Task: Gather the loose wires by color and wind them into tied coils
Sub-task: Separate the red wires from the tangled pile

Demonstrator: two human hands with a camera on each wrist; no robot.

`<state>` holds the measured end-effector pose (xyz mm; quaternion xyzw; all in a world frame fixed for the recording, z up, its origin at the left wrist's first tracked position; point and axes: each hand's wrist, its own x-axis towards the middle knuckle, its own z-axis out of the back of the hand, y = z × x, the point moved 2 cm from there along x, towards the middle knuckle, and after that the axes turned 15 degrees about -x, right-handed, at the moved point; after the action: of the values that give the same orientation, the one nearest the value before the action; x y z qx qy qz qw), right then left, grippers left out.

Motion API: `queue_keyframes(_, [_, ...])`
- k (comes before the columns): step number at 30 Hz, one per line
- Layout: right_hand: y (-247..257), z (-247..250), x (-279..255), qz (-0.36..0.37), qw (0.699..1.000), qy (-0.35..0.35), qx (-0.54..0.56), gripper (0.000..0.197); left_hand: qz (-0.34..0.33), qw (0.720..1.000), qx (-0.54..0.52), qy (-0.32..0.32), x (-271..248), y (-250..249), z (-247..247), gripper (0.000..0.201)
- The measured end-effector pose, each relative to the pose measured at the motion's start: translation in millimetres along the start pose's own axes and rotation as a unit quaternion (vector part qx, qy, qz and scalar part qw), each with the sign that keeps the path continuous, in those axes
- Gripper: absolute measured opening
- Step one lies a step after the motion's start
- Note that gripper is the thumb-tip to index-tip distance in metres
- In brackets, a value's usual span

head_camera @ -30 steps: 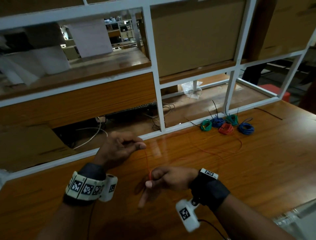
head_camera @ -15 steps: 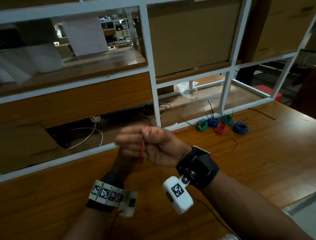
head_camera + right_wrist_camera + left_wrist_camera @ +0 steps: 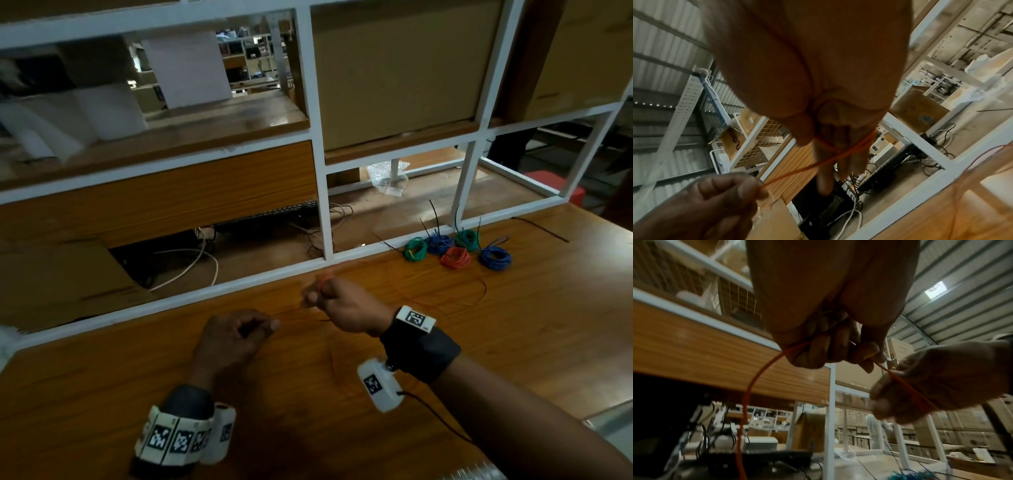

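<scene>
A thin red wire runs between both hands above the wooden table. My left hand pinches it between thumb and curled fingers. My right hand, a little farther and to the right, has turns of the wire wrapped round its outstretched fingers, with the thumb against them. The wire's slack trails right across the table. Finished coils lie at the table's back edge: green, blue, green, red and blue.
A white metal shelf frame rises along the table's back edge. Behind it are cables, a white cord and cardboard boxes. A loose dark wire lies at the far right.
The hands were raised and close together half a second ago. My left hand has drawn back towards me and to the left, my right hand has moved right, and the wire now spans between them.
</scene>
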<state>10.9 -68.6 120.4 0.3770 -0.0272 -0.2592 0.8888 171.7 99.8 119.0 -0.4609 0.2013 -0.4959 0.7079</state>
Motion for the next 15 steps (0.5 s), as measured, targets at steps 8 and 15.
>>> queue_keyframes(8, [15,-32,-20,0.141,0.932,0.318,0.099,0.04,-0.231,0.972,0.028,0.028,21,-49,40,0.033])
queue_keyframes(15, [49,-25,-31,0.226,0.806,0.365,0.408,0.033,-0.137,0.976,-0.168,-0.025,43,-54,27,0.022])
